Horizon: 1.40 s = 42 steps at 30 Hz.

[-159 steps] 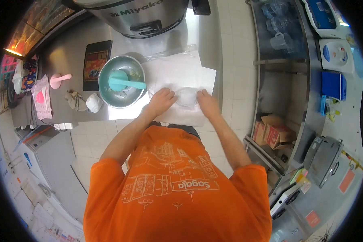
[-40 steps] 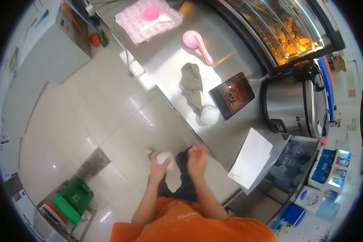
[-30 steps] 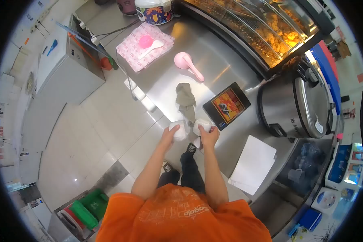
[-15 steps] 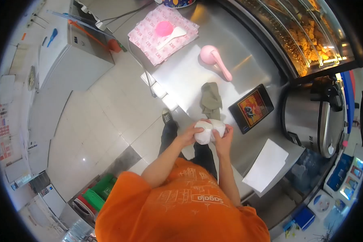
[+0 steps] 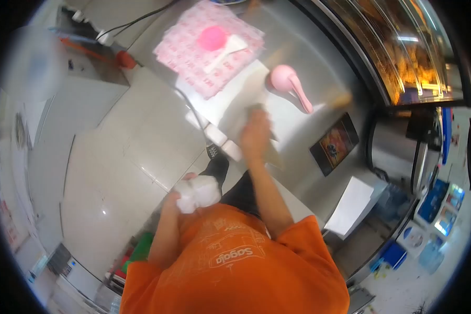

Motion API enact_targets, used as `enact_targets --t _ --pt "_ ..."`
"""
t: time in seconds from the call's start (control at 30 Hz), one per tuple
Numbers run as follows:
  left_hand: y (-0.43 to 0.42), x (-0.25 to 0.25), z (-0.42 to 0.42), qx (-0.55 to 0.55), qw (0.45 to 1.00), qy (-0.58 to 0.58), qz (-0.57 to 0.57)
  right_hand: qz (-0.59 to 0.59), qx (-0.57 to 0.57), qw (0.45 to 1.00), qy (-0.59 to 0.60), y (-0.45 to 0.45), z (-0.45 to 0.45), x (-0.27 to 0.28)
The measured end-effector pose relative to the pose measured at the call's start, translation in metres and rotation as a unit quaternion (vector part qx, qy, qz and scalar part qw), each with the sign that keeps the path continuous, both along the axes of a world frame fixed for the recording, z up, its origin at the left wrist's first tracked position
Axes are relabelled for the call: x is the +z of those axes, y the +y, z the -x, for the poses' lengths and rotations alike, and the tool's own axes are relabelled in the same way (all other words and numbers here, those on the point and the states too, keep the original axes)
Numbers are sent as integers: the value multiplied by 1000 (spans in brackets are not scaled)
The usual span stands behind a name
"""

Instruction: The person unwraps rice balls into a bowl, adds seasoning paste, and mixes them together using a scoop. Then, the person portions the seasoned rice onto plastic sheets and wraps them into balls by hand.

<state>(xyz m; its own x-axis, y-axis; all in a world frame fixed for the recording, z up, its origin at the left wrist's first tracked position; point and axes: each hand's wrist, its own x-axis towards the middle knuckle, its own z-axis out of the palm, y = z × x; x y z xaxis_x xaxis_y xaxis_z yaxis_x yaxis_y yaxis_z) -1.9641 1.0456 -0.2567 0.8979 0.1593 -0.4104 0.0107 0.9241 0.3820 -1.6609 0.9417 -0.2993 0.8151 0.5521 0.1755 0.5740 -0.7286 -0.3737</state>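
My left hand is closed around a white paper-wrapped bundle, made of two rounded lumps side by side. It holds the bundle close to the orange shirt, away from the counter. Over the counter's edge side, my right hand is blurred and lies on a grey-green cloth, which shows above and below it. Beneath the cloth is a white sheet. Beyond it rests a pink scoop with a long handle.
Pink-printed wrapping paper carries a pink round cup and a white paddle. A dark picture panel, folded white paper and a large cooker stand right. A lit glass case holds fried food.
Both hands held the bundle. Now my left hand alone has it, lower and to the left. My right hand has let go and moved forward onto the cloth, which has shifted left.
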Motion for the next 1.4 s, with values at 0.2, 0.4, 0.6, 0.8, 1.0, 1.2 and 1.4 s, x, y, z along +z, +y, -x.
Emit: enact_targets --t 0.2,0.4,0.6,0.8,1.0,1.2,1.4 --pt "51 16 -29 -122 991 50 6 -57 47 996 44 -71 48 2" --pt "60 4 -39 -185 981 43 -24 76 -408 909 -45 -336 45 -34" --pt "11 10 -38 -184 981 50 -40 -114 -445 888 12 -337 21 -21" --pt "-115 17 -67 -223 973 29 -56 -261 -216 940 -45 -403 34 -15" --pt "-308 21 -125 -351 937 -1 -6 -122 -82 891 429 -503 113 76" --pt "-438 -9 -173 -466 884 -33 -11 -369 -501 743 246 -722 132 137" --pt "-584 -33 -217 -410 909 -43 54 -116 -401 907 54 -850 51 54"
